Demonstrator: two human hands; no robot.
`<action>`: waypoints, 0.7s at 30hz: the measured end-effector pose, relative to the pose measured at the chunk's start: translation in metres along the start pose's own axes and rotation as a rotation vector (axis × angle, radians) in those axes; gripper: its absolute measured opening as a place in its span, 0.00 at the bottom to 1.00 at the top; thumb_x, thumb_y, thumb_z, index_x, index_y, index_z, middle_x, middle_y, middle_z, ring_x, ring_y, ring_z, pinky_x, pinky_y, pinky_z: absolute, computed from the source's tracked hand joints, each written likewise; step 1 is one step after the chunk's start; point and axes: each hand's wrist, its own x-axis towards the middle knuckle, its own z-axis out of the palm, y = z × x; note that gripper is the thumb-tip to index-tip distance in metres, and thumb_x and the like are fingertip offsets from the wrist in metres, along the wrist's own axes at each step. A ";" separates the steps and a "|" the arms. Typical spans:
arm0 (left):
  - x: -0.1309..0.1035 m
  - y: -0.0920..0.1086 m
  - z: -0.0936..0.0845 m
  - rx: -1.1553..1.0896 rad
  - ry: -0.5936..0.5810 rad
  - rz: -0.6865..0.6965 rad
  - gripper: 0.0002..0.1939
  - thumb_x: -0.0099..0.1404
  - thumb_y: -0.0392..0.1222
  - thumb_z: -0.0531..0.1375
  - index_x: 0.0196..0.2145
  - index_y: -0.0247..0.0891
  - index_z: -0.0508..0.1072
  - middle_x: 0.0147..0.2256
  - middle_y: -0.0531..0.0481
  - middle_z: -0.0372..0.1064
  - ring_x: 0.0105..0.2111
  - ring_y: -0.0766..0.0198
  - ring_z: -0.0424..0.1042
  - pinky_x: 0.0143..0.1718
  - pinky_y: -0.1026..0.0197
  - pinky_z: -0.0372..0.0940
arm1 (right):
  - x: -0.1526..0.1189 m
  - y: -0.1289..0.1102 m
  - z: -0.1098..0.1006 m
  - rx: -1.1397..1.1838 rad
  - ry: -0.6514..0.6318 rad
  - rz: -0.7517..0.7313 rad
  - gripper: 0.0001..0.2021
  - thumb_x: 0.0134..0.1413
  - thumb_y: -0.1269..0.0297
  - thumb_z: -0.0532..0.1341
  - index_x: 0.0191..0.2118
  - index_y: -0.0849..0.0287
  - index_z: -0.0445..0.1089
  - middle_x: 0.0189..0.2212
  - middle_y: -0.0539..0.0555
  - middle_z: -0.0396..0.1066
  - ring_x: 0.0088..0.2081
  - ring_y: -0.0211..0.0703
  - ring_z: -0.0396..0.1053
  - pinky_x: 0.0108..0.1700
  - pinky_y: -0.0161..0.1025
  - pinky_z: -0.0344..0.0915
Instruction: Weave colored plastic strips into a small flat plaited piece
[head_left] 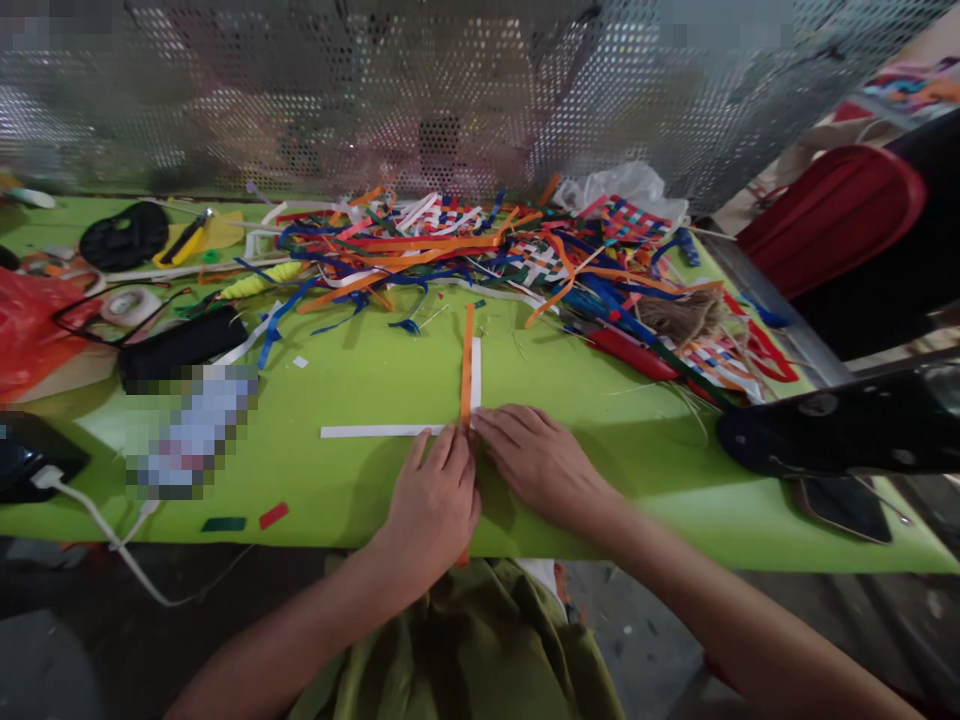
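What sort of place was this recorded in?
Probably a small craft workshop, though it could be a home work corner: the green tabletop bears a tangled heap of coloured strips, with woven pieces among them.

Bore on a green tabletop (pixel 360 370) a heap of coloured strips (pixel 435 244) at the back, an orange strip (pixel 467 370) and white strips (pixel 375 432) nearer.

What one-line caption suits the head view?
Left hand and right hand rest where an orange strip meets white strips on a green table, a colourful strip pile behind.
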 end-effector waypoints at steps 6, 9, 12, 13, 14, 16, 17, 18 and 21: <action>0.001 0.000 0.000 -0.006 -0.020 -0.013 0.20 0.70 0.41 0.54 0.53 0.31 0.75 0.57 0.39 0.71 0.58 0.51 0.67 0.62 0.47 0.60 | -0.004 0.008 -0.004 0.042 0.008 -0.051 0.19 0.65 0.71 0.57 0.59 0.69 0.69 0.53 0.62 0.75 0.51 0.51 0.70 0.54 0.47 0.67; 0.001 -0.001 -0.003 -0.021 -0.064 -0.025 0.22 0.71 0.44 0.54 0.57 0.31 0.72 0.60 0.39 0.68 0.59 0.50 0.66 0.63 0.46 0.58 | -0.009 0.005 -0.003 0.052 0.000 -0.036 0.20 0.64 0.72 0.57 0.60 0.69 0.68 0.57 0.64 0.72 0.55 0.51 0.69 0.56 0.48 0.66; -0.001 -0.005 -0.007 -0.065 -0.102 -0.035 0.24 0.73 0.47 0.52 0.60 0.31 0.69 0.62 0.39 0.66 0.60 0.50 0.64 0.64 0.45 0.57 | -0.010 0.002 -0.002 0.061 -0.013 -0.011 0.21 0.63 0.73 0.57 0.60 0.68 0.68 0.58 0.64 0.72 0.56 0.52 0.69 0.57 0.49 0.66; -0.001 -0.008 -0.009 -0.084 -0.111 -0.034 0.25 0.74 0.48 0.51 0.61 0.31 0.68 0.62 0.39 0.65 0.61 0.51 0.64 0.65 0.44 0.56 | -0.009 0.001 -0.002 0.058 -0.015 -0.003 0.21 0.63 0.73 0.57 0.60 0.67 0.68 0.57 0.64 0.72 0.56 0.52 0.69 0.57 0.49 0.66; -0.003 -0.011 -0.010 -0.104 -0.119 -0.029 0.25 0.75 0.49 0.50 0.62 0.32 0.66 0.63 0.40 0.64 0.62 0.52 0.63 0.65 0.44 0.55 | -0.008 0.000 -0.002 0.050 -0.016 0.003 0.20 0.63 0.73 0.56 0.60 0.68 0.68 0.57 0.64 0.72 0.56 0.52 0.69 0.56 0.49 0.66; -0.006 -0.017 -0.012 -0.136 -0.128 0.000 0.26 0.76 0.49 0.48 0.64 0.33 0.63 0.65 0.41 0.61 0.65 0.54 0.61 0.67 0.44 0.52 | -0.007 -0.003 -0.003 0.023 -0.014 0.010 0.20 0.64 0.73 0.55 0.59 0.68 0.69 0.56 0.64 0.73 0.55 0.52 0.70 0.55 0.49 0.67; -0.009 -0.021 -0.012 -0.145 -0.131 0.017 0.26 0.77 0.49 0.46 0.65 0.33 0.62 0.66 0.42 0.60 0.66 0.55 0.59 0.68 0.44 0.50 | -0.006 -0.004 -0.004 0.008 -0.013 0.011 0.19 0.65 0.73 0.55 0.59 0.69 0.69 0.56 0.64 0.73 0.55 0.52 0.70 0.55 0.49 0.67; -0.011 -0.024 -0.013 -0.150 -0.132 0.029 0.26 0.77 0.49 0.45 0.65 0.34 0.62 0.67 0.43 0.58 0.67 0.56 0.58 0.69 0.44 0.48 | -0.006 -0.005 -0.004 -0.005 -0.012 0.011 0.19 0.65 0.73 0.54 0.59 0.69 0.69 0.56 0.64 0.73 0.55 0.52 0.70 0.55 0.49 0.67; -0.020 -0.034 -0.016 -0.135 -0.145 0.014 0.25 0.77 0.50 0.45 0.65 0.36 0.63 0.67 0.45 0.57 0.67 0.56 0.57 0.70 0.43 0.47 | -0.006 -0.007 -0.004 -0.026 -0.005 0.002 0.19 0.64 0.73 0.54 0.59 0.68 0.69 0.56 0.65 0.73 0.55 0.53 0.70 0.55 0.49 0.67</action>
